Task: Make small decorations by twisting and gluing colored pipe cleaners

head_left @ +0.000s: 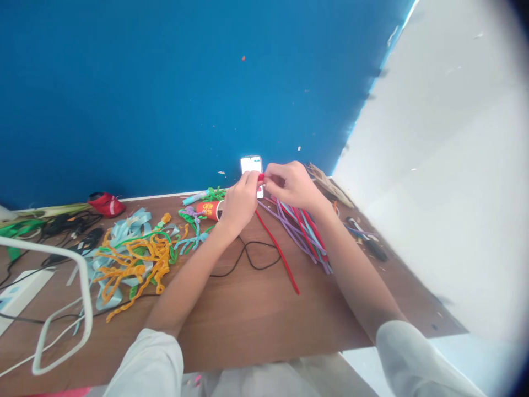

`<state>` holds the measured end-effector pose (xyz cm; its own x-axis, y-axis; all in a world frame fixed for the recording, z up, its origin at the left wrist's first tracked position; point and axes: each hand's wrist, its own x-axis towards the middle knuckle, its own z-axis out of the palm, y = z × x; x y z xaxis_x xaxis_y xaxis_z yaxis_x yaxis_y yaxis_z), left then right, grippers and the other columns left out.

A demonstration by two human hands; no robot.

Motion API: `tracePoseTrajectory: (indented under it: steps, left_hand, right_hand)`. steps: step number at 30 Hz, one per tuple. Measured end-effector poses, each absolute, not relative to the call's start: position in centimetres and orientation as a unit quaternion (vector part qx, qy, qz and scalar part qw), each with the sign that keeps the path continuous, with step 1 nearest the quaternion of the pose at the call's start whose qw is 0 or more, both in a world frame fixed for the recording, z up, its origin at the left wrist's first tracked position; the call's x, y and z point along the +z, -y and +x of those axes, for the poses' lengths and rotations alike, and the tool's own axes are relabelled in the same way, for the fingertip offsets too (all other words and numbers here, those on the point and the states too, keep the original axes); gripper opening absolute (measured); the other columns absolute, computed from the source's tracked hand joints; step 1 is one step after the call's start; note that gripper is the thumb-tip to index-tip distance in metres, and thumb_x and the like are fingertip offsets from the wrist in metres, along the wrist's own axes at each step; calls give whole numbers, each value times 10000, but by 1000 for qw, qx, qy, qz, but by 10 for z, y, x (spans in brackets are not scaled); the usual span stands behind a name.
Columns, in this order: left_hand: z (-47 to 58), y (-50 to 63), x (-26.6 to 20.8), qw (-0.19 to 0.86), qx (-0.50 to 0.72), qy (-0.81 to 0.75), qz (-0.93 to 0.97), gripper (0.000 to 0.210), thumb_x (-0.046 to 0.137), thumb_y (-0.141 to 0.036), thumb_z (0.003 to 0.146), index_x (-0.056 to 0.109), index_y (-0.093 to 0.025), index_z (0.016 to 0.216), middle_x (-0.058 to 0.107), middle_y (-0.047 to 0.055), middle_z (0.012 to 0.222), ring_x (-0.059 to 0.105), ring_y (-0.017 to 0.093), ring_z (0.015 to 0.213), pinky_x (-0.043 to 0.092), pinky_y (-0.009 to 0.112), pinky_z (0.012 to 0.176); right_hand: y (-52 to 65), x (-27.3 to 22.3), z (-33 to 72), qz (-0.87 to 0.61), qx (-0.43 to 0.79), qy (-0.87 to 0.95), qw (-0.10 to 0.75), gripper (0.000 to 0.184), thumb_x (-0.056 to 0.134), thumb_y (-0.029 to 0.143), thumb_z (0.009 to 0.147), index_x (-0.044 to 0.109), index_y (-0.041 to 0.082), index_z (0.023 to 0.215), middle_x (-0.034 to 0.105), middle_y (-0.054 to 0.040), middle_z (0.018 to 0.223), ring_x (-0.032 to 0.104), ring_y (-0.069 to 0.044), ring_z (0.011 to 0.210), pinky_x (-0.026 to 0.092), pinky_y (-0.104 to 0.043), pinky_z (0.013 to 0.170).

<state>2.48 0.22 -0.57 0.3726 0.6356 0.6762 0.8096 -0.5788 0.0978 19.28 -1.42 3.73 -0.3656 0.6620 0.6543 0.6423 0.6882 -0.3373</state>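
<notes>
Both hands meet above the back of the table, in front of a lit phone [251,164] leaning on the wall. A red pipe cleaner [278,248] runs between them. My left hand [242,199] pinches it, and its long tail hangs down toward the tabletop. My right hand [289,182] has thumb and forefinger closed on the short red end beside the left fingertips. Behind my right wrist lies a bundle of purple, red and pale blue pipe cleaners [308,234]. The exact shape of the red part between the fingers is too small to tell.
Left on the brown table [248,320] lie twisted orange pipe cleaners [140,259] over light blue ribbon [108,281]. A red paper cup [209,209] lies near my left wrist. There are also a black cable [243,256], a white bent frame [86,298], a power strip [20,292] and a marker [374,248].
</notes>
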Motion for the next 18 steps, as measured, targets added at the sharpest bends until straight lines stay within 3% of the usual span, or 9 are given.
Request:
tracePoseTrajectory:
  steps: [6,11,14,18]
  left_hand:
    - [30,7,0,55,-429,435,-790,345,288,-375,1053,557,-164,1005,678,106,947,639,220,822,405,303,668]
    - [23,16,16,-39,-479,348,-805,345,314,-433,1043,537,-191,943,611,38,779,563,175,730,394,292,676]
    - [20,20,24,-149,-482,311,-805,365,324,-478,1032,506,-201,879,538,3,709,495,141,649,374,271,623]
    - [20,22,29,-333,-457,273,-778,391,384,-535,1002,468,-199,820,448,-29,659,401,94,556,323,234,524]
  right_hand:
    - [17,40,190,-335,124,803,477,157,552,148,813,562,180,659,438,56,526,349,-91,515,259,-266,547]
    - [15,41,193,-259,307,743,536,247,716,376,841,611,177,740,548,33,630,449,-94,570,336,-245,536]
    - [19,47,196,-241,363,727,532,329,802,450,768,630,178,834,622,9,719,545,-114,639,418,-248,580]
    - [27,54,199,-243,355,744,510,332,781,437,803,664,169,960,671,-28,829,622,-151,758,484,-280,688]
